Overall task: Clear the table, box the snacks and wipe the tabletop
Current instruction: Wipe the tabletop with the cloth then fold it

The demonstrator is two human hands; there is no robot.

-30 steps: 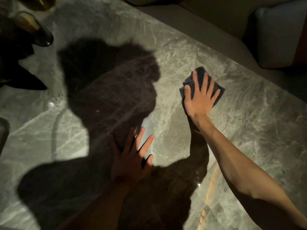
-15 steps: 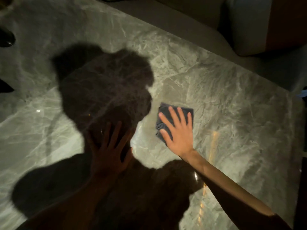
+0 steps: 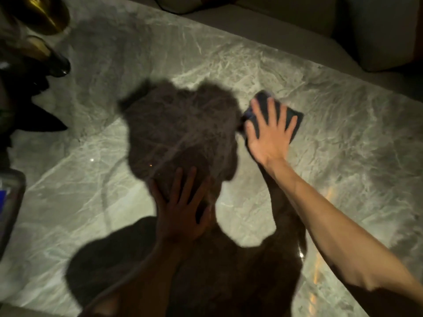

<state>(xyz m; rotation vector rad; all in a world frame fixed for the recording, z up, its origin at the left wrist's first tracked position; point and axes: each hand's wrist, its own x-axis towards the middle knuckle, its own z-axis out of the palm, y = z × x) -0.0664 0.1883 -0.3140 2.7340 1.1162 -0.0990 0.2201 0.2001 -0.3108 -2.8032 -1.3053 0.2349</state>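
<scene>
A grey marble tabletop [image 3: 343, 156] fills the view, with my own shadow across its middle. My right hand [image 3: 270, 136] lies flat, fingers spread, pressing a dark blue folded cloth [image 3: 295, 120] onto the marble right of centre. My left hand [image 3: 183, 209] rests flat on the table in the shadow, fingers apart, holding nothing.
A gold and dark ornament [image 3: 39, 46] stands at the far left corner. A clear container [image 3: 11, 202] with something blue inside sits at the left edge. A sofa with cushions [image 3: 377, 37] runs along the table's far side.
My right hand has slid the cloth back away from me and to the right after drawing it toward the centre. My left hand stays planted on the table.
</scene>
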